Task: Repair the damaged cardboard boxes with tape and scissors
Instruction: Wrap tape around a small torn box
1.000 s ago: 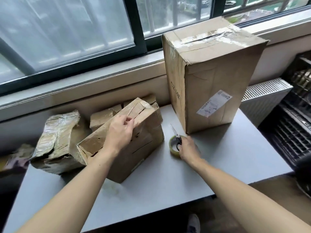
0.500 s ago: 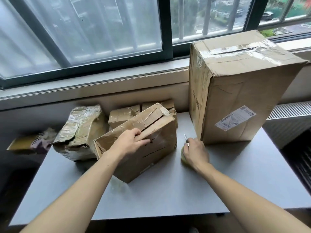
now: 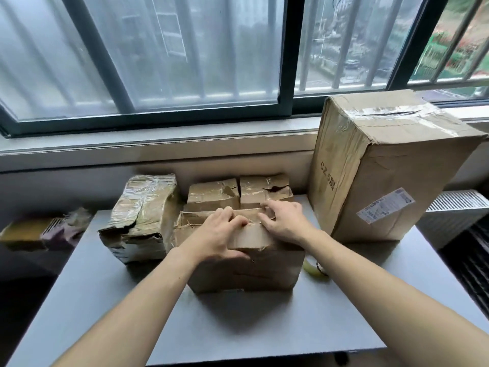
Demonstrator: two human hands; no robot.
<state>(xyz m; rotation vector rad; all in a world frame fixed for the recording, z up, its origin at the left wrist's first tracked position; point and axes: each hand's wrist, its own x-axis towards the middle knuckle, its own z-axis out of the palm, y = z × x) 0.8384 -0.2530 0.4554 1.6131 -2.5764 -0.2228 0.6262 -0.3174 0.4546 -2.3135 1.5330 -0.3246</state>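
Window: dark-framed sliding window (image 3: 285, 62), frosted left pane, barred outside.
Sill: pale ledge (image 3: 158, 144).
Table: grey flat tabletop (image 3: 238, 327).
Radiator: white ribbed radiator (image 3: 455, 210), right.

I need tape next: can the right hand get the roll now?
Probably yes. The roll lies on the table just right of the box, partly under the forearm; the right hand need only pull back.
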